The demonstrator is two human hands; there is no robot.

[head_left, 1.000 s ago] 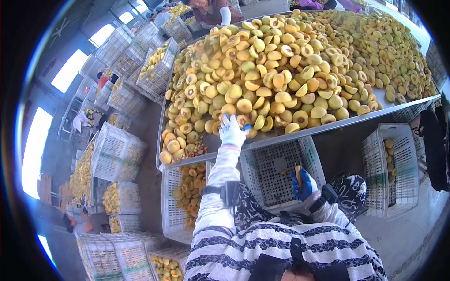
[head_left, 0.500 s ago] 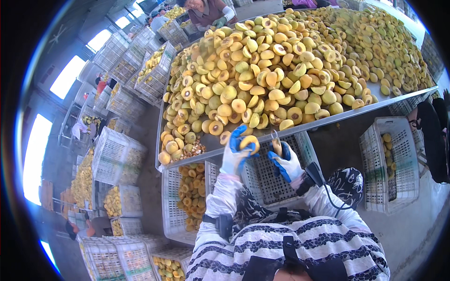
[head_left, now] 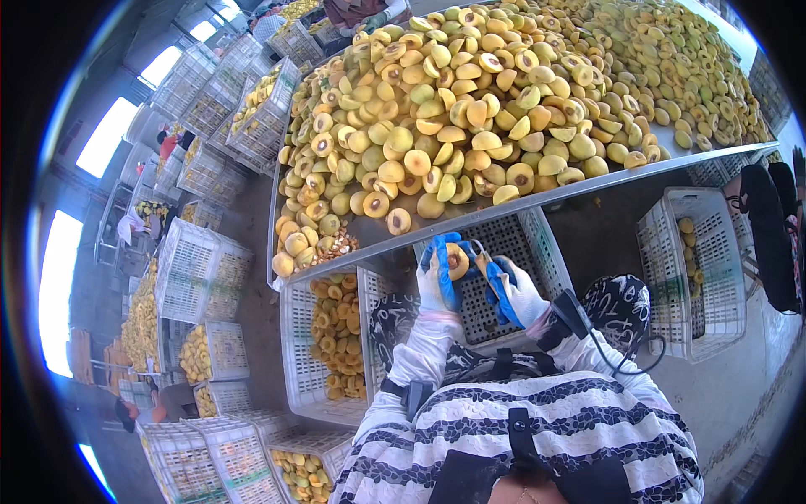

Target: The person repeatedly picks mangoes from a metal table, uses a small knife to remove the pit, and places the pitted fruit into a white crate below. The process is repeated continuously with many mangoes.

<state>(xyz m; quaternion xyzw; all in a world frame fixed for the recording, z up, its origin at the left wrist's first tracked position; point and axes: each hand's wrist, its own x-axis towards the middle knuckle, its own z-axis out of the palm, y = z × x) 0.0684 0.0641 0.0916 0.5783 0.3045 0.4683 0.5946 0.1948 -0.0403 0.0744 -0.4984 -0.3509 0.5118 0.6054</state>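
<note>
Metal table (head_left: 367, 236) heaped with fruit halves (head_left: 487, 113); crates (head_left: 201, 273) alongside.

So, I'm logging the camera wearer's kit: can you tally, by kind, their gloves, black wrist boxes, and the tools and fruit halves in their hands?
Gloves: 2
Wrist boxes: 2
Tool, in the right hand: 1
Fruit half, in the left hand: 1
Total: 6
</note>
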